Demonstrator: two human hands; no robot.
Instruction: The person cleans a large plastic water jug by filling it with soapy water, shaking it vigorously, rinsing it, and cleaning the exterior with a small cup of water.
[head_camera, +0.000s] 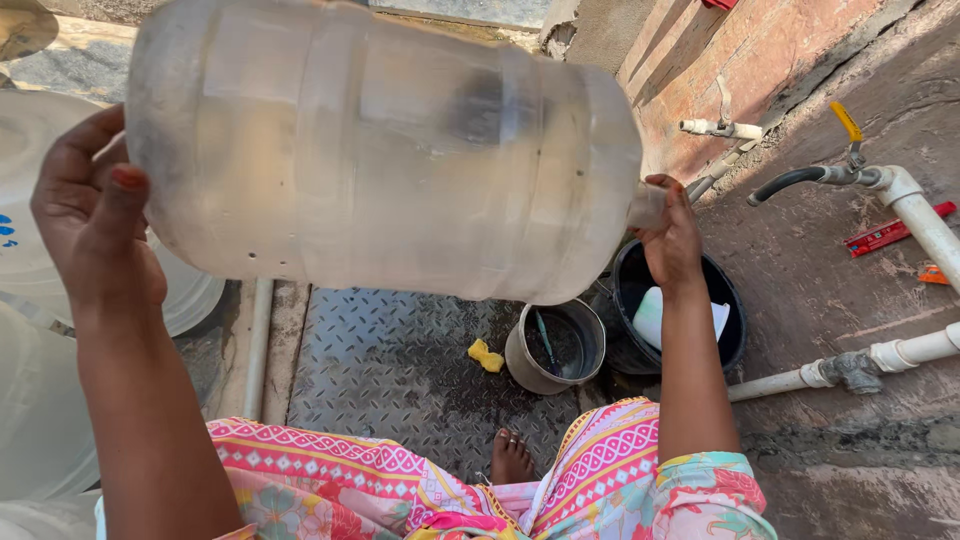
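Note:
I hold a large clear plastic water jug (385, 150) on its side, raised in front of me. My left hand (90, 205) grips its base at the left. My right hand (670, 235) is closed around its narrow neck at the right. Below the neck stand a small grey bucket (555, 345) with a thin tool inside and a black tub (680, 315) holding something white.
A yellow sponge piece (487, 355) lies on the wet chequered metal plate (390, 370). White pipes with a yellow-handled tap (860, 170) run along the wall at right. White jugs (40, 330) stand at left. My bare foot (512, 458) shows below.

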